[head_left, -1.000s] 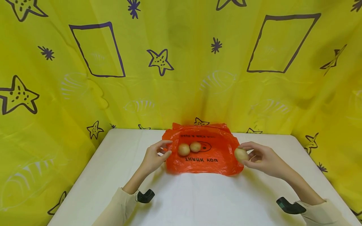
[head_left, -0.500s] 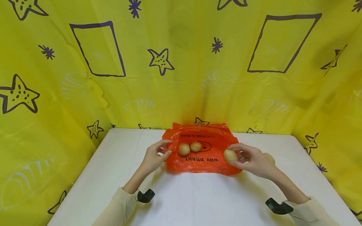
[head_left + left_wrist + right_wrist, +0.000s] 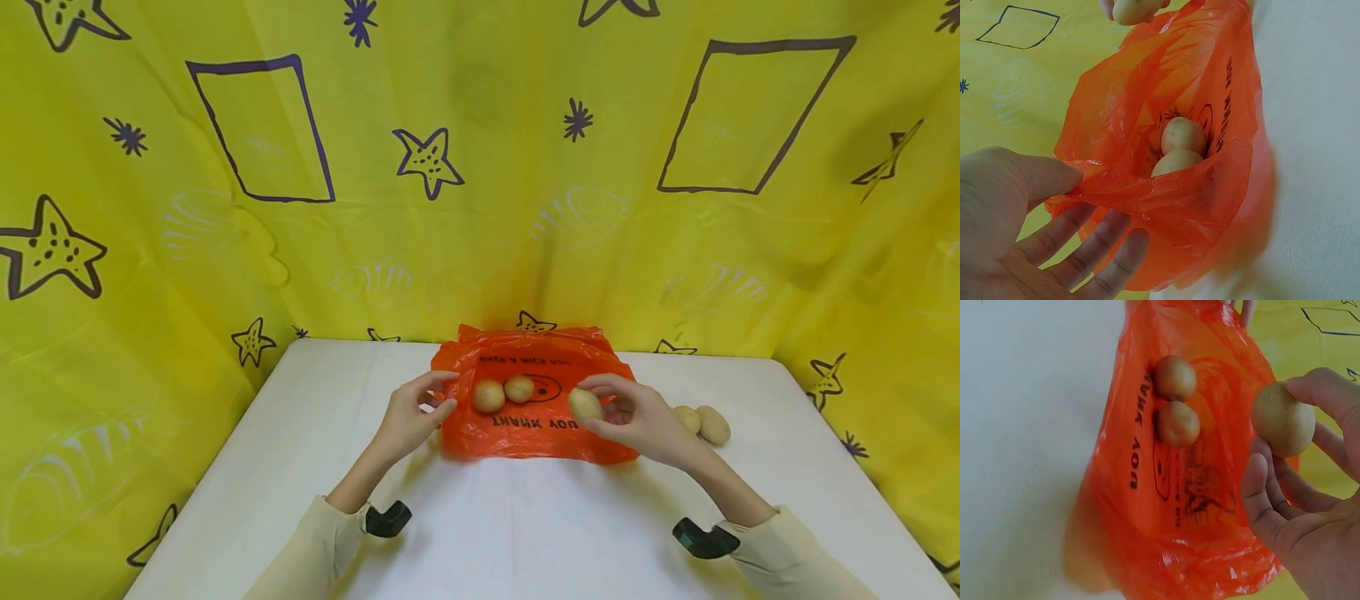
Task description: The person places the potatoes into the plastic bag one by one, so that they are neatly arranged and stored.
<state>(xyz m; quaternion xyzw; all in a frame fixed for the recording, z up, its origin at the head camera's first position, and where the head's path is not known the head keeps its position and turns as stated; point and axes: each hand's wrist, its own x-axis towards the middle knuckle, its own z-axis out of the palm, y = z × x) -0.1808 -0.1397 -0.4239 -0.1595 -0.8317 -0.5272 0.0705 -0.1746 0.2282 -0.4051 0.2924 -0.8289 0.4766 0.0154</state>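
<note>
A red plastic bag (image 3: pixel 510 446) with black print lies mouth-open on the table. Two round, light-brown potatoes sit side by side inside it, the left potato (image 3: pixel 488 397) touching the right potato (image 3: pixel 519 388). At the bag's left rim, my left hand (image 3: pixel 411 410) pinches the plastic between thumb and index finger, while its other fingers lie along the outside (image 3: pixel 1110 240). My right hand (image 3: pixel 643 417) holds a third, speckled potato (image 3: pixel 1283 419) in its fingertips, over the right part of the bag.
Right of the bag, partly behind my right hand, a potato (image 3: pixel 687 419) and another potato (image 3: pixel 714 426) rest on the white table (image 3: pixel 510 533). A yellow curtain (image 3: pixel 495 250) with sea drawings hangs behind the table and along both sides.
My right hand has moved left with its potato, from the bag's right edge to over its inside. The two potatoes on the table have come into sight. The left hand stays put.
</note>
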